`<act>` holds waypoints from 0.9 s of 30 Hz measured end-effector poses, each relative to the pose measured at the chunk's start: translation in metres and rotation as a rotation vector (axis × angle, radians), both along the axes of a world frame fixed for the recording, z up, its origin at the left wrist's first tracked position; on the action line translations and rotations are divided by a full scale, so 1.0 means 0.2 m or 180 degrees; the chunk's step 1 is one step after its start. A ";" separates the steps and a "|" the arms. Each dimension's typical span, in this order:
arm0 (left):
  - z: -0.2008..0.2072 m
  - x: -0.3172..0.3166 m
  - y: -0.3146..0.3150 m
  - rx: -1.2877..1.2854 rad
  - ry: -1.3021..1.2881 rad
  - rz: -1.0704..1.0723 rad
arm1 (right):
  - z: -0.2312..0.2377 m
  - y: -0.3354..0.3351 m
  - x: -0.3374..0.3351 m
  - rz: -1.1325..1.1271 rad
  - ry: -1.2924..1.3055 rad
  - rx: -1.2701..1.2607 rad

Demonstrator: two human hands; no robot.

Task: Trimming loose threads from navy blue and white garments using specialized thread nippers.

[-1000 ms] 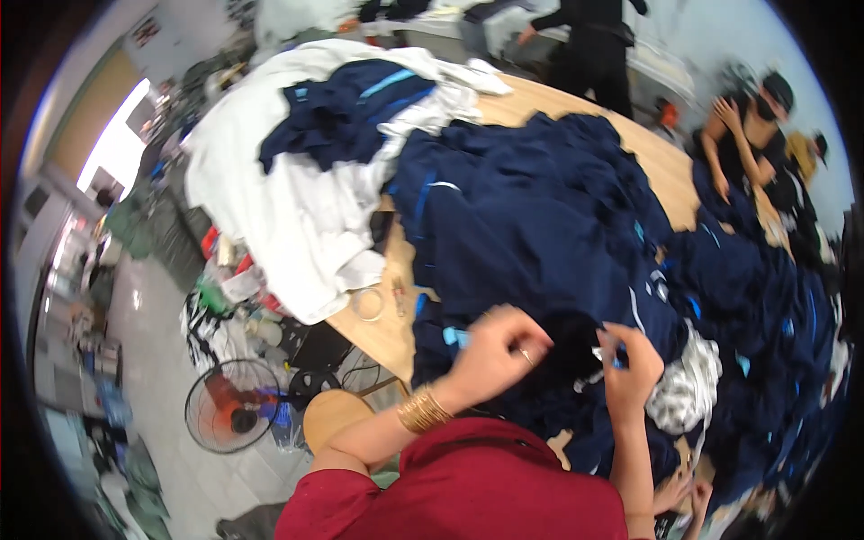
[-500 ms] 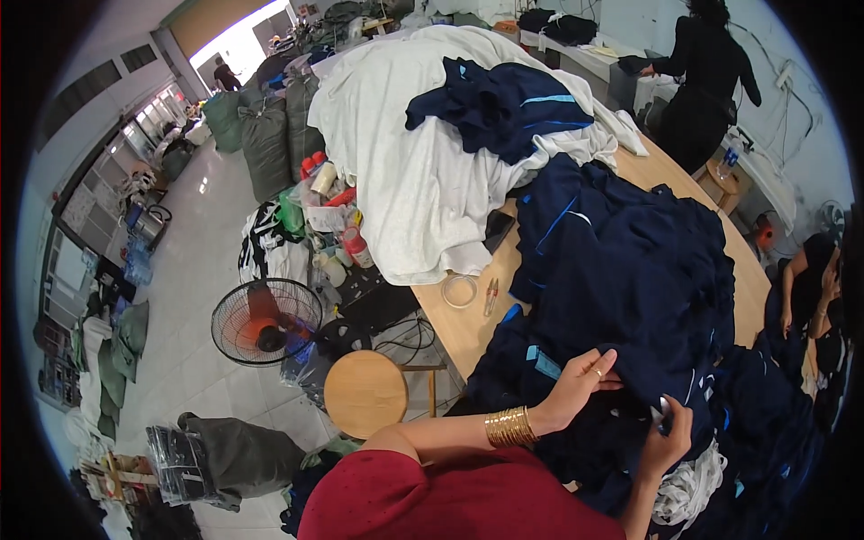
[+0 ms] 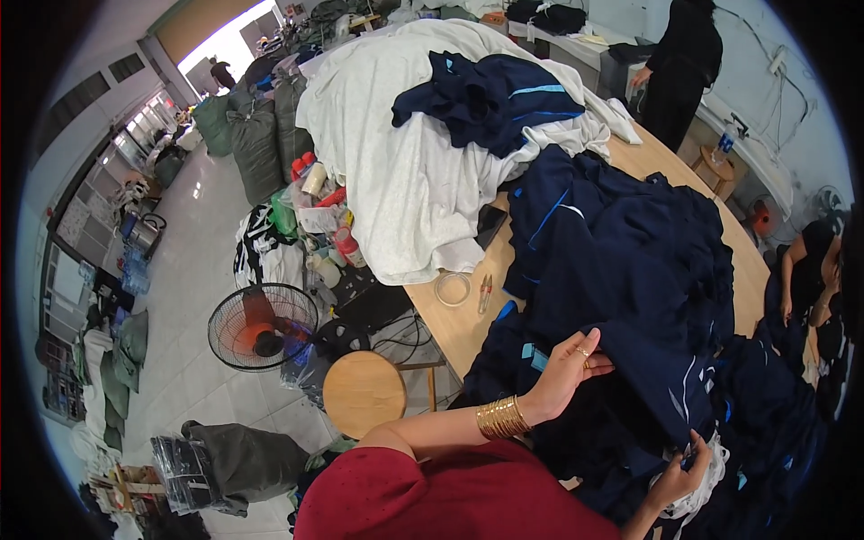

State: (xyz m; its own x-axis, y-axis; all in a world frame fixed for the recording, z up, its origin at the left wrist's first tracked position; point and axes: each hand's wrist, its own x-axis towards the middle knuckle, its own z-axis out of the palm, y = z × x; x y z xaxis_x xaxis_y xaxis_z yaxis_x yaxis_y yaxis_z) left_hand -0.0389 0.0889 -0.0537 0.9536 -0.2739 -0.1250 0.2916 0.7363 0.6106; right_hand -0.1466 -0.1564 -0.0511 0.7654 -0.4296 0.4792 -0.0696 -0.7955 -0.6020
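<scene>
A navy garment (image 3: 643, 369) with light-blue trim is spread between my hands at the near side of the table. My left hand (image 3: 562, 378), below gold bangles (image 3: 502, 418), pinches its upper left edge between thumb and fingers. Lower right, my right hand (image 3: 679, 477) has its fingers closed at the bottom of the stretched cloth. Whether anything small is also in that hand is hidden. A bundle of white strips (image 3: 711, 486) hangs right behind it. More navy garments (image 3: 621, 243) are heaped just beyond my hands.
White fabric (image 3: 387, 171) covers the far table, with another navy garment (image 3: 490, 99) on top. Small thread snips (image 3: 485, 293) and a clear ring (image 3: 453, 289) lie on the wood. Left stand a round stool (image 3: 364, 394) and a fan (image 3: 264, 327). Another person (image 3: 686, 67) stands far right.
My right hand has moved down, drawing the garment's edge taut and away from my left hand, which has shifted slightly left and up. The person at far right has turned and lowered an arm.
</scene>
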 end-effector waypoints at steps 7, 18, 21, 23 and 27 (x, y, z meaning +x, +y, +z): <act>-0.02 0.00 -0.04 0.0111 -0.0001 0.0022 | -0.05 0.01 -0.06 -0.0084 -0.0037 -0.0102; -0.03 0.02 -0.03 0.0107 0.0125 0.0036 | -0.04 0.08 -0.09 -0.0386 0.0143 0.0263; -0.04 0.02 -0.01 0.0177 0.0064 -0.0019 | -0.06 0.06 -0.10 -0.0379 0.0192 0.0341; -0.03 0.02 0.00 0.0199 0.0031 -0.0061 | -0.07 0.08 -0.10 -0.0372 0.0230 0.0334; -0.03 0.06 0.00 0.0188 -0.0074 0.0059 | -0.09 0.14 -0.11 -0.0495 -0.0071 0.0554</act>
